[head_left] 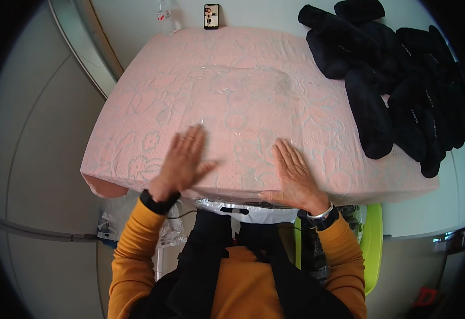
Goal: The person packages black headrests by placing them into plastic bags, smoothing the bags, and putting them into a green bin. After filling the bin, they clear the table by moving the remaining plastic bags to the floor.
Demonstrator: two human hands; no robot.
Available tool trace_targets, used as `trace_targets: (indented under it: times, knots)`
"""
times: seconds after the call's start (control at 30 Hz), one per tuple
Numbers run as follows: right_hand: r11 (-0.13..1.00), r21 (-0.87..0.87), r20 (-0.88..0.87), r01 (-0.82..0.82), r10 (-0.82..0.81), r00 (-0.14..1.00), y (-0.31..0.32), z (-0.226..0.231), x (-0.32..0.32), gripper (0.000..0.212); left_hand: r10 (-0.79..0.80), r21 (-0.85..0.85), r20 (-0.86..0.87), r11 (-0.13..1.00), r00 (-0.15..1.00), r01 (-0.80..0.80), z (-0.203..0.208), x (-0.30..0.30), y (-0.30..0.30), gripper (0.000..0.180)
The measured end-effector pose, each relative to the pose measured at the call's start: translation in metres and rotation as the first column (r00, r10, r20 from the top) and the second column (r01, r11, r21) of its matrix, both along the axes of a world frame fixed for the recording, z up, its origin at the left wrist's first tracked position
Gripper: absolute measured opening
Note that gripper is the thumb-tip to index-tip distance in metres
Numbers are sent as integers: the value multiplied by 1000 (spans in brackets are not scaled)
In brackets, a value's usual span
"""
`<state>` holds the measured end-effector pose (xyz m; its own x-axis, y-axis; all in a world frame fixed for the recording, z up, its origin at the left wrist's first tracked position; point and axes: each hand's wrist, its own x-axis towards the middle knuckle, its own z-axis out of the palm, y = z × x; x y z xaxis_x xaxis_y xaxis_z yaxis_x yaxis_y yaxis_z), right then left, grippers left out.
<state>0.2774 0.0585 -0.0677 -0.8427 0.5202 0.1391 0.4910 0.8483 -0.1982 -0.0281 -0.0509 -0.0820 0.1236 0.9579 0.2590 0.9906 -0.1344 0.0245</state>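
A clear plastic bag (245,98) lies flat on the pink patterned tablecloth (129,122), its see-through edges hard to trace. Over its left side is my left hand (182,159), fingers stretched and thumb out, slightly blurred; whether it touches the bag I cannot tell. My right hand (297,178) lies palm down by the bag's near right part, fingers extended and thumb pointing left along the table's near edge. Neither hand grips anything.
Several black padded, sock-like items (368,111) are piled at the table's right. A phone (211,16) leans against the back wall, with a clear bottle (164,18) left of it. Below the table are a green bin (371,250) and crumpled clear plastic (173,229).
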Motion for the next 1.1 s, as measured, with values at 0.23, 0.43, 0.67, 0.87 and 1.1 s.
trace_targets:
  times: [0.23, 0.43, 0.67, 0.87, 1.1]
  knots:
    - [999, 18, 39, 46, -47, 998, -7, 1, 7, 116, 102, 14, 39, 995, 994, -103, 5, -24, -11, 78]
    - [996, 79, 7, 40, -40, 999, -69, -2, 40, 104, 83, -39, 40, 996, 996, -81, 7, 5, -77, 77]
    - [1000, 0, -215, 12, -12, 977, -70, 14, 38, 83, 52, -48, 61, 998, 997, -49, 38, 34, -86, 77]
    - [986, 169, -207, 3, 33, 978, -21, -6, -15, 75, -255, 104, 253, 966, 933, 236, 20, 118, -10, 81]
    - [994, 89, -110, -57, 67, 992, -11, -3, 1, 82, -151, -16, 54, 988, 987, 153, 4, 65, -4, 81]
